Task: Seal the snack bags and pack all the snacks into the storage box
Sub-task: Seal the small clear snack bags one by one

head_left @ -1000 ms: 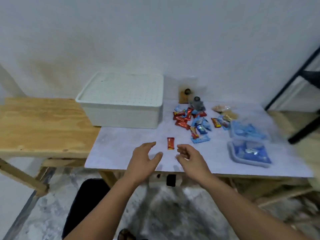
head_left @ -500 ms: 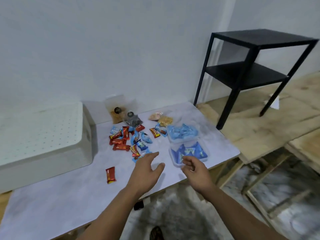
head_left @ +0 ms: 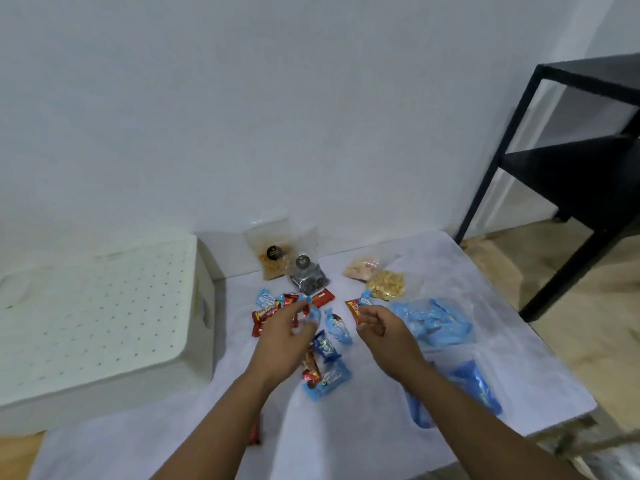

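A white storage box point(head_left: 104, 327) with a dotted lid on top stands at the left of the table. Small red and blue wrapped snacks point(head_left: 332, 327) lie scattered in the middle. My left hand point(head_left: 282, 337) hovers over them with fingers spread, its fingertips at a blue wrapper point(head_left: 314, 313). My right hand point(head_left: 386, 336) is loosely curled and empty, its fingertips beside a red wrapper point(head_left: 352, 308). Clear snack bags lean at the wall: an orange-filled one point(head_left: 273, 258) and a dark one point(head_left: 308, 277). A pink bag point(head_left: 360, 268) and a yellow bag point(head_left: 386, 285) lie to the right.
Two clear bags of blue snacks point(head_left: 438, 322) point(head_left: 476, 382) lie at my right, near the edge of the white table point(head_left: 346, 438). A red snack point(head_left: 255, 436) peeks out under my left forearm. A black metal shelf point(head_left: 571, 174) stands on the wooden floor at the right.
My view has swung right and closer to the table. Both hands have moved forward from the front edge to over the scattered snacks.
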